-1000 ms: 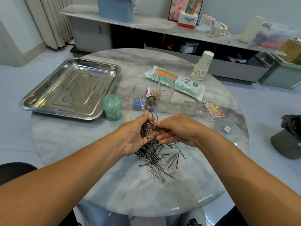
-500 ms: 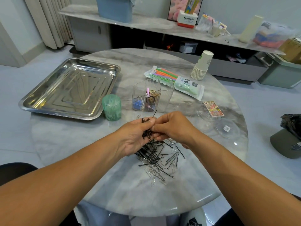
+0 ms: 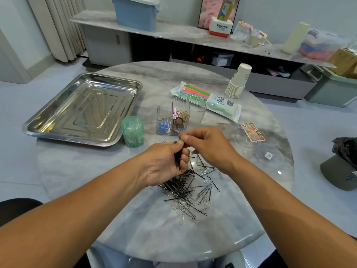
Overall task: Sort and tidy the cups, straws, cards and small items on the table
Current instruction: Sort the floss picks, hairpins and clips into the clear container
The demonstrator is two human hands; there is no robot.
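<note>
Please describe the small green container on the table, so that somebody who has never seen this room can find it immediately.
Start from the large steel tray on the left part of the round marble table. The green container stands upright at the tray's near right corner. It is the only pale green translucent cylinder; the clear ribbed organizer on its right is colourless.

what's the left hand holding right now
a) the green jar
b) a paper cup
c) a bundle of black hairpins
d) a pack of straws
c: the left hand grips a bundle of black hairpins above the loose pile of pins and paper clips, while the right hand pinches at the top of the bundle.
</note>
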